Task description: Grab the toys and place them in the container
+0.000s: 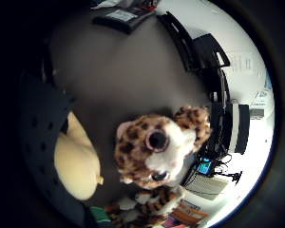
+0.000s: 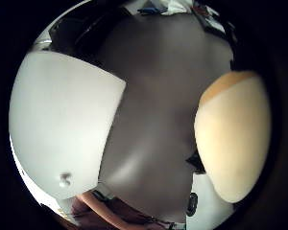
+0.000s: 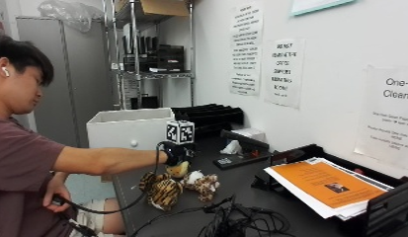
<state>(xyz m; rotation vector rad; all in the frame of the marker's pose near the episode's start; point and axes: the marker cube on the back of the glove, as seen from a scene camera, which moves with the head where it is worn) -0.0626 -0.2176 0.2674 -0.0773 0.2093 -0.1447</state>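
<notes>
In the outside view my gloved right hand point(image 3: 172, 152) hangs over the dark table's near left part and grips a pale yellow plush toy point(image 3: 179, 170) from above. The same yellow toy point(image 1: 78, 166) point(image 2: 235, 139) lies close against my palm in both palm views. Just beneath and beside it on the table lie a striped tiger plush point(image 3: 163, 191) point(image 1: 154, 202) and a spotted leopard plush point(image 3: 205, 183) point(image 1: 156, 147), whose face looks up at my palm. The white container point(image 3: 128, 131) point(image 2: 62, 129) stands open-topped just behind and left of my hand.
A tangle of black cables point(image 3: 236, 222) lies at the table's front. A black tray with orange-topped papers point(image 3: 328, 185) sits to the right by the wall. Black stacked trays point(image 3: 207, 114) and a flat black device point(image 3: 239, 158) stand farther back.
</notes>
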